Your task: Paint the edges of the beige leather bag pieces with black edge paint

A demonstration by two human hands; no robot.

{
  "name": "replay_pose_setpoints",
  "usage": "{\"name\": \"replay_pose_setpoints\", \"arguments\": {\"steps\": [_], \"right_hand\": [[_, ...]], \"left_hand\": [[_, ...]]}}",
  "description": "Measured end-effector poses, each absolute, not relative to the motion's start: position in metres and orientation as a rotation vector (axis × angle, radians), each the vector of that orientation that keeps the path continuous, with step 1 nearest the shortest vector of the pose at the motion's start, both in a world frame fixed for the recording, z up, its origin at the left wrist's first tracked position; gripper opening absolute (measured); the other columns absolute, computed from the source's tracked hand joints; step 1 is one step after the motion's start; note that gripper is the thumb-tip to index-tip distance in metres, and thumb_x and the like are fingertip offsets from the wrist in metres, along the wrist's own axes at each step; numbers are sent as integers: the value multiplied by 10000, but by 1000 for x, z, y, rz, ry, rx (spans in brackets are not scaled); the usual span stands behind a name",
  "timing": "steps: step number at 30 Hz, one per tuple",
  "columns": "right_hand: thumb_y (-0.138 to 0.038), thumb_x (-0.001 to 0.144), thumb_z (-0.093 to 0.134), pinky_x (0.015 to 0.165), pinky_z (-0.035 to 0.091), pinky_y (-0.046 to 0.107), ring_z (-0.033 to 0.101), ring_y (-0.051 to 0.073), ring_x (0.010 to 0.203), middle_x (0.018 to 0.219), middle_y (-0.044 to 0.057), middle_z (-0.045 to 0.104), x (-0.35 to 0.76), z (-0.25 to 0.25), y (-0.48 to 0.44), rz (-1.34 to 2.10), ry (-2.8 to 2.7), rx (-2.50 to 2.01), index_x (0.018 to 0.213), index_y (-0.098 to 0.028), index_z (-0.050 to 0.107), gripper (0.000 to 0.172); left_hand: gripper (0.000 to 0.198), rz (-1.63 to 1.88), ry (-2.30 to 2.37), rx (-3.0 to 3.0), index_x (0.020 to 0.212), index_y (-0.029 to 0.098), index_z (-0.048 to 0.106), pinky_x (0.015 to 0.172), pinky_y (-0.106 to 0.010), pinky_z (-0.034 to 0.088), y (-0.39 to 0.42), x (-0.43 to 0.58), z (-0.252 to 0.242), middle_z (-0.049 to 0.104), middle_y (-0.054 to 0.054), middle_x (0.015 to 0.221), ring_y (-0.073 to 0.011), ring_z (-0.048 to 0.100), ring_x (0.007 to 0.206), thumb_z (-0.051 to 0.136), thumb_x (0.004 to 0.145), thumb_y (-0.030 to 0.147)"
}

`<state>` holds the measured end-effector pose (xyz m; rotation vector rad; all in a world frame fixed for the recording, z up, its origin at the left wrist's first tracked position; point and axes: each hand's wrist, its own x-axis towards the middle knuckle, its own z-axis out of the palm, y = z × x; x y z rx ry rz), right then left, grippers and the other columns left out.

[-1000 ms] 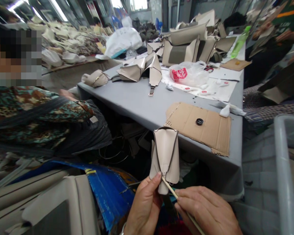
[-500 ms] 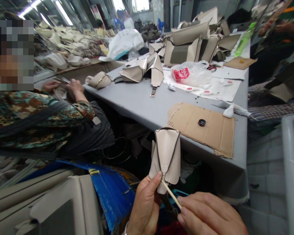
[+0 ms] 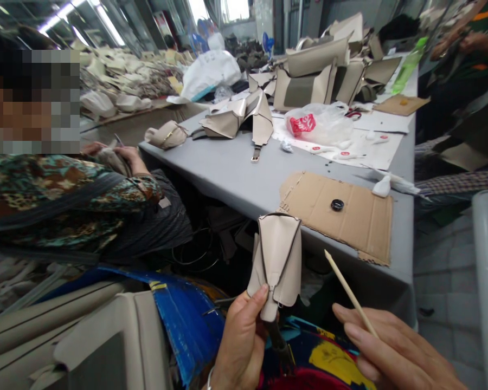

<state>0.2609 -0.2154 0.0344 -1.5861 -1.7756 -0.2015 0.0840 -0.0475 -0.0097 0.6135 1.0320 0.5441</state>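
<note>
My left hand (image 3: 239,341) pinches the bottom of a cream leather piece (image 3: 277,259) with dark edging and holds it upright in front of the grey table (image 3: 231,173). A thin wooden stick (image 3: 350,292) is gripped in my right hand (image 3: 394,352), with its pointed tip up and well to the right of the leather piece. The stick touches nothing.
A cardboard sheet (image 3: 352,214) with a small black ring (image 3: 337,204) lies on the table's near edge. Further back lie beige bag parts (image 3: 244,116), a plastic bag (image 3: 319,123) and paper sheets. A person in a patterned sleeve (image 3: 65,200) works at left. A blue-edged bin (image 3: 179,319) sits below.
My right hand has drawn the stick away from the base of the leather piece, out to the right. The left hand keeps the piece in place. The person at left shifted their hands.
</note>
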Motion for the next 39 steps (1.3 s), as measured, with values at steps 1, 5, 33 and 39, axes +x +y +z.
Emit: {"name": "replay_pose_setpoints", "arguments": {"steps": [1, 5, 33, 39], "right_hand": [[-180, 980, 623, 886, 621, 207, 751, 202, 1056, 1188, 125, 756, 262, 32, -216, -197, -1780, -1598, 1363, -145, 594, 386], [-126, 960, 613, 874, 632, 227, 742, 208, 1082, 1190, 125, 754, 257, 26, -215, -163, -1741, -1625, 1395, -153, 567, 438], [-144, 952, 613, 900, 636, 267, 729, 239, 1115, 1226, 110, 742, 255, 13, -214, -95, -1699, -1643, 1435, -193, 544, 490], [-168, 962, 596, 893, 626, 227, 735, 227, 1102, 1255, 112, 728, 270, 4, -218, -95, -1853, -1597, 1503, -180, 482, 553]], "left_hand": [[307, 541, 1032, 614, 1026, 113, 733, 626, -251, 472, -47, 84, -10, 684, -50, 835, -141, 547, 686, 780, 864, 370], [306, 540, 1029, 611, 1030, 108, 734, 631, -252, 474, -47, 84, -10, 687, -52, 844, -144, 554, 698, 792, 852, 350], [272, 617, 1047, 623, 940, 115, 744, 520, -224, 479, -29, 73, -15, 680, -28, 768, -111, 547, 596, 827, 807, 337], [243, 565, 1026, 591, 867, 120, 751, 482, -223, 483, -3, 61, -19, 646, -2, 656, -107, 543, 531, 863, 757, 306]]}}
